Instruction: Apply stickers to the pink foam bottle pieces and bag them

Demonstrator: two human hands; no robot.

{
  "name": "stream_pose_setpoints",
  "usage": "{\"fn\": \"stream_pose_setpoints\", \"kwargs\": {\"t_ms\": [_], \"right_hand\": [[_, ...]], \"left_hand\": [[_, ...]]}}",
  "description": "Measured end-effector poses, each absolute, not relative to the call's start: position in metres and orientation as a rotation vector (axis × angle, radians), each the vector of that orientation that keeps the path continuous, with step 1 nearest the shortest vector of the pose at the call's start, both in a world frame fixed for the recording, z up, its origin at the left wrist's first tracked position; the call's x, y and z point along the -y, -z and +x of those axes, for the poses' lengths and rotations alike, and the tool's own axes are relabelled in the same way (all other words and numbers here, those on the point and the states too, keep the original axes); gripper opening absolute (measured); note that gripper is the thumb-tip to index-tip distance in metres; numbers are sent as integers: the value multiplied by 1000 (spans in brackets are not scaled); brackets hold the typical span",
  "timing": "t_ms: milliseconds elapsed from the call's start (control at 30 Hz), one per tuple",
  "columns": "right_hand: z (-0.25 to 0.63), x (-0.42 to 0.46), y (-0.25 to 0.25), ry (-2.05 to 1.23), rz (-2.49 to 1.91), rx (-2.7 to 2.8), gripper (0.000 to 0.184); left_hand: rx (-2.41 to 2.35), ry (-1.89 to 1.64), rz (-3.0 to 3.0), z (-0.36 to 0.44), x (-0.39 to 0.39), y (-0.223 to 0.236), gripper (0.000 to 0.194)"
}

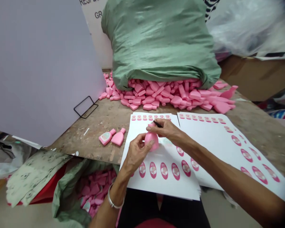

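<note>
Bottle, pink plastic [152, 141], gripped in my left hand [136, 153]; my right hand [166, 130] pinches black tool [158, 124] above it, over label sheet [161, 186].

Right here it's a packing workshop: a scarred wooden workbench [92, 133], heaps of pink plastic bottles [161, 96], a bulging green woven sack [159, 41] and sheets of printed labels [216, 139]!

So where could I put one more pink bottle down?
On the wooden tabletop, between the black wire frame and the first label sheet, beside two pink bottles. More wood shows right of the second label sheet. It's crowded at the pink bottle pile and around the left hand and right hand.
</note>
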State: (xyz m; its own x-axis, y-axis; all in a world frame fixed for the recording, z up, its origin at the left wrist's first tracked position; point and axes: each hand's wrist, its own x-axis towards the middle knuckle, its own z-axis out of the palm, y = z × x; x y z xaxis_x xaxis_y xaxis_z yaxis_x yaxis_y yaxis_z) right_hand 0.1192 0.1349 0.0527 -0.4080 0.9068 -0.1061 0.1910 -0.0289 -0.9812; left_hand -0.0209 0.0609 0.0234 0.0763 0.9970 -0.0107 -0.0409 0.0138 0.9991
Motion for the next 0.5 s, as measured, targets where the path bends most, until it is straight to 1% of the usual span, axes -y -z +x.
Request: {"fn": "stream_pose_setpoints", "kwargs": {"t_ms": [67, 133, 167, 267, 333, 400, 500], "right_hand": [[125, -128, -47, -1563, -1147, 1644, 46], [132, -123, -40, -1473, -1169, 1716, 42], [137, -120, -34, -1340, -1212, 1767, 40], [157, -116, -13, -740, -1407, 1937, 26], [168, -114, 3, -402, -1469, 2092, 18], [174, -112, 15, -191, -1458, 2223, 15], [175, -108, 26, -57, -1431, 2271, 16]], "left_hand": [[-1148, -1118, 1224, -18, -53, -29, 34], [-1241, -1122, 1186, -15, -47, -31, 32], [-1283, -1131, 1143, -14, -45, -30, 32], [-1298, -1149, 1005, -11, -44, -22, 34], [-1252, -1117, 944, -8, -47, -15, 36], [-1224, -1090, 913, -4, -51, -9, 38], [-1256, -1096, 915, 0, -54, -1, 39]]}}
